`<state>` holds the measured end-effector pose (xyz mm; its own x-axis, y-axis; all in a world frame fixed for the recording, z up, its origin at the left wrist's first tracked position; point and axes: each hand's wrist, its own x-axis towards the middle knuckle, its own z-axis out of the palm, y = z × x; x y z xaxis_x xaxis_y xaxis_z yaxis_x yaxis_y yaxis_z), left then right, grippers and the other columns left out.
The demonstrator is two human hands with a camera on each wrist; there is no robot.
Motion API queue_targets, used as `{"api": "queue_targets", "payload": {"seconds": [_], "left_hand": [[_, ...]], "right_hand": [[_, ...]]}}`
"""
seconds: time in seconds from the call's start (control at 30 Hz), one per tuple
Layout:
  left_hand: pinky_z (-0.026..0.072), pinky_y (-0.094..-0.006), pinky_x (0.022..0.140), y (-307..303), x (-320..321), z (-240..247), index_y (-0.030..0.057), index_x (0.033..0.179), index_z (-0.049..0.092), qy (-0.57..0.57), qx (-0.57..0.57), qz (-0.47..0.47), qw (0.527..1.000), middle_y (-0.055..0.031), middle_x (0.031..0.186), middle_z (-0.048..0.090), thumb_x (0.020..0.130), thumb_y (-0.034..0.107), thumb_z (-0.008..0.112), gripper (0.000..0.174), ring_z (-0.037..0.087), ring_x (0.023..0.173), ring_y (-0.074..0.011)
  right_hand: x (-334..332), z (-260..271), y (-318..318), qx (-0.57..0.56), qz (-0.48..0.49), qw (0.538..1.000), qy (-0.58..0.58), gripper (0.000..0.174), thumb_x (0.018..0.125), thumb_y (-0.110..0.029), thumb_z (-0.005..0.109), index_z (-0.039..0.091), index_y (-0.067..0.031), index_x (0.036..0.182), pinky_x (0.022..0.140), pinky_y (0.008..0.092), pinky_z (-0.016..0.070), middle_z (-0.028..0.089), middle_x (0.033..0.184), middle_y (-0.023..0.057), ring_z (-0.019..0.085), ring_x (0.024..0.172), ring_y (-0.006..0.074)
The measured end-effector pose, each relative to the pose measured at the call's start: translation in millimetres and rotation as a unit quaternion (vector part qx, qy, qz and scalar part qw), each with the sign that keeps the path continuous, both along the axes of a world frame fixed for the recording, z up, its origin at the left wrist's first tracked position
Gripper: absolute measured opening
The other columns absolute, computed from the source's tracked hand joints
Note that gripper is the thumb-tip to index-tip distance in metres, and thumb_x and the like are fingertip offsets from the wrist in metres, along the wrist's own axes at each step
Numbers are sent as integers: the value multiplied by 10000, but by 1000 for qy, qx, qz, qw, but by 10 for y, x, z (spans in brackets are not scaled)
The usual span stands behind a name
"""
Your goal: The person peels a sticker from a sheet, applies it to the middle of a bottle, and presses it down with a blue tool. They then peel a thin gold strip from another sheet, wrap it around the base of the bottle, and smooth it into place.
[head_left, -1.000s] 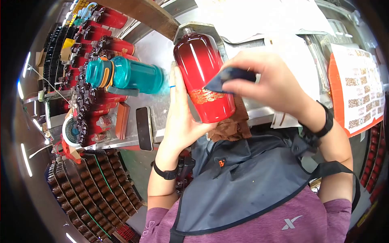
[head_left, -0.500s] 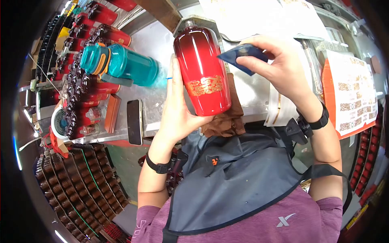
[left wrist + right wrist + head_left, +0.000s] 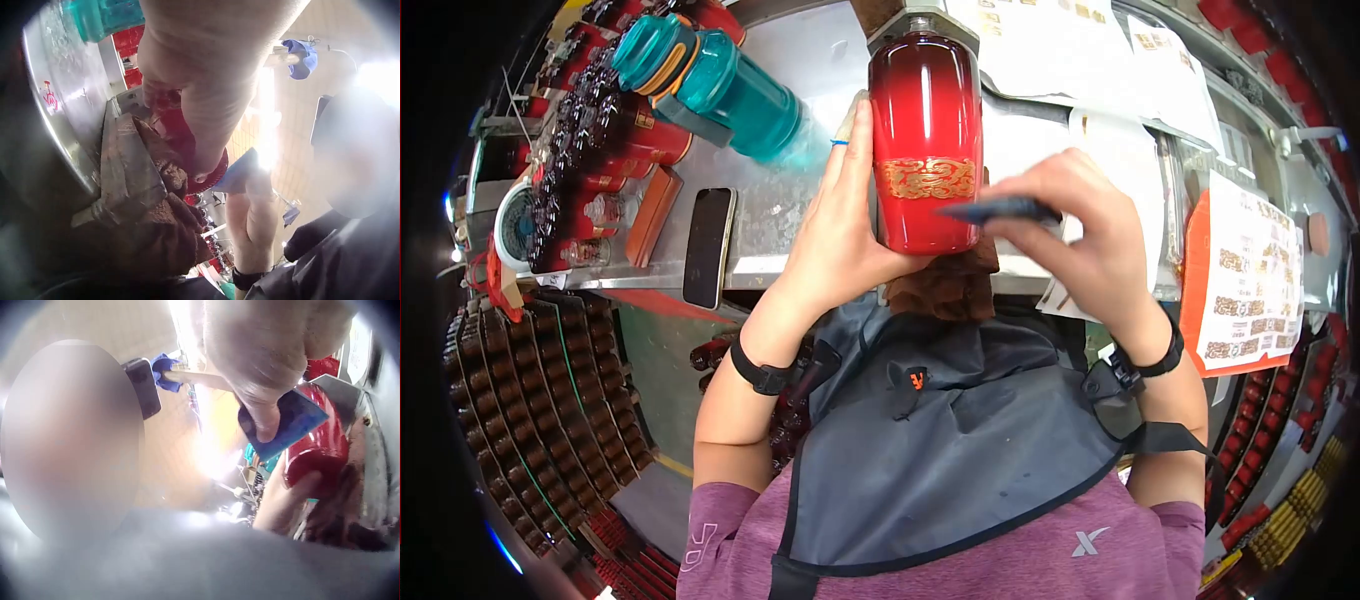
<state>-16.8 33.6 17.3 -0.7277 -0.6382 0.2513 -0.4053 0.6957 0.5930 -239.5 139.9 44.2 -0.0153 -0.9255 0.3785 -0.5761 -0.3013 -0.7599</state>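
A glossy red bottle (image 3: 925,110), dark toward its neck, lies on a brown cloth (image 3: 945,290) with a gold patterned band (image 3: 928,179) across its lower part. My left hand (image 3: 840,220) holds it, fingers along its left side and thumb at its base. A flat blue scraper (image 3: 1000,209) is pinched in my right hand (image 3: 1090,235); its tip is over the bottle just below the band, and whether it touches cannot be told. The right wrist view shows the thumb on the blue scraper (image 3: 284,425) beside the bottle (image 3: 322,444).
Left of the bottle are a teal water bottle (image 3: 735,95), a phone (image 3: 710,245), a reddish-brown block (image 3: 654,215) and rows of red bottles (image 3: 662,138). Pattern sheets (image 3: 1250,270) lie at the right, and white sheets (image 3: 1050,50) behind.
The scraper has moved down the bottle from beside its upper body to below the gold band, turning nearly edge-on. The bottle appears more upright in view, still held by the left hand.
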Motion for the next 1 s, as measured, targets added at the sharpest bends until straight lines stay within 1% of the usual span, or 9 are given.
{"api": "queue_targets", "payload": {"seconds": [0.13, 0.2, 0.33, 0.47, 0.6, 0.73, 0.8, 0.87, 1.0], "left_hand": [[404, -460, 1107, -10, -15, 25, -88, 1540, 73, 6, -28, -4, 1000, -319, 1494, 348, 599, 289, 935, 1331, 417, 1360, -444], [415, -457, 1096, 1, -15, 23, -87, 1540, 78, 7, -25, 2, 1000, -320, 1480, 361, 598, 284, 935, 1327, 431, 1346, -446], [442, -458, 1063, -4, -9, 53, -84, 1541, 89, 3, 17, 8, 1000, -322, 1448, 389, 593, 254, 930, 1312, 461, 1312, -447], [444, -459, 1056, -22, -7, 12, -82, 1543, 86, 17, 2, 3, 1000, -316, 1431, 407, 590, 231, 924, 1307, 471, 1295, -444], [443, -458, 1056, -22, 6, 11, -81, 1542, 89, 17, -8, 2, 1000, -308, 1425, 415, 590, 221, 920, 1300, 469, 1293, -443], [435, -455, 1073, -30, -13, 8, -69, 1546, 89, 23, -10, -6, 1000, -304, 1447, 394, 594, 230, 921, 1299, 457, 1311, -441], [434, -455, 1075, -34, -15, 14, -66, 1547, 87, 20, -2, -2, 1000, -303, 1450, 390, 594, 234, 922, 1302, 456, 1313, -438], [434, -454, 1077, -37, -11, 18, -63, 1548, 85, 16, 5, -6, 1000, -301, 1454, 386, 594, 239, 923, 1305, 456, 1315, -436], [445, -449, 1064, -42, -1, -26, -62, 1550, 81, 22, 1, -9, 1000, -292, 1434, 407, 591, 237, 922, 1310, 469, 1300, -429]], "right_hand": [[-123, -129, -248, 109, -83, 969, -204, 228, 846, -126, 758, 712, -22, 1043, 704, 265, 512, 706, 888, 70, 642, 756, 122], [-237, -56, -322, 58, -147, 978, -138, 250, 851, -155, 763, 710, -12, 1049, 742, 265, 523, 708, 891, 68, 654, 793, 109], [-23, 107, -178, 92, 36, 990, -97, 246, 830, -144, 781, 724, -26, 1038, 775, 268, 518, 703, 870, 71, 668, 816, 145], [-238, 0, -318, 30, -140, 988, -60, 219, 836, -96, 759, 725, -24, 1040, 725, 270, 522, 703, 855, 69, 662, 773, 137], [-144, 49, -259, 20, 58, 998, -29, 202, 825, -97, 771, 731, -28, 1012, 661, 255, 504, 701, 843, 52, 650, 733, 123], [-282, 66, -304, 94, -146, 980, -93, 214, 828, -137, 779, 728, -26, 1004, 713, 289, 512, 705, 838, 70, 664, 775, 147], [-173, 186, -251, -3, 44, 999, 31, 218, 837, -148, 771, 721, -14, 1002, 681, 280, 518, 709, 842, 82, 665, 744, 158], [-223, -41, -282, 93, -28, 990, -98, 249, 811, -172, 789, 724, -19, 996, 692, 298, 532, 710, 860, 109, 687, 752, 238], [-318, 24, -251, 69, -151, 984, -62, 251, 815, -172, 791, 724, -17, 1002, 717, 291, 532, 715, 875, 96, 684, 765, 182]]}}
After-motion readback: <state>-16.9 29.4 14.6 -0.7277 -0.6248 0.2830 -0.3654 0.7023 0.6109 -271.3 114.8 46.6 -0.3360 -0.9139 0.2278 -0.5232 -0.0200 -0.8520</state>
